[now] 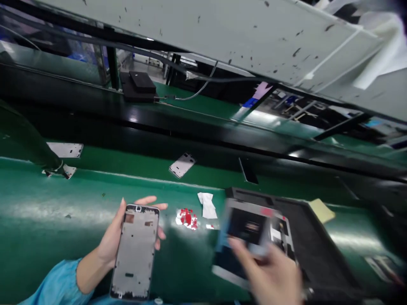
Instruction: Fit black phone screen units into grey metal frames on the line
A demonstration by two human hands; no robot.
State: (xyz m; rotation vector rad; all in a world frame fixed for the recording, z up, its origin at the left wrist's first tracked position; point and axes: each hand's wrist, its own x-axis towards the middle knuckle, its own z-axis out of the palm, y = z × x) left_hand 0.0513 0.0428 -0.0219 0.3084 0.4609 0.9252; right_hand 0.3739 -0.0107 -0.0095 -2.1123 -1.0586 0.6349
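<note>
A grey phone frame (pixel 135 254) with a black border lies in my left hand (pixel 110 239), its fingers showing behind and beyond the right edge. On the right, my right hand (pixel 273 271) is blurred, with thumb and fingers round a thin, light-edged piece whose details are smeared. Beneath that hand are phone parts (pixel 229 267) with white edges and dark faces, near the left side of a black tray (pixel 321 250). Between the hands, small red pieces (pixel 188 218) sit on the green surface beside a crumpled white tissue (pixel 207 205).
Farther off, a white phone frame (pixel 182 165), a dark phone part (pixel 248 170) and another pale frame (pixel 68 150) lie on the green strip. A yellow note (pixel 321 210) rests at the tray's far edge. A dark green post (pixel 28 135) stands left; a grey shelf (pixel 222 29) hangs overhead.
</note>
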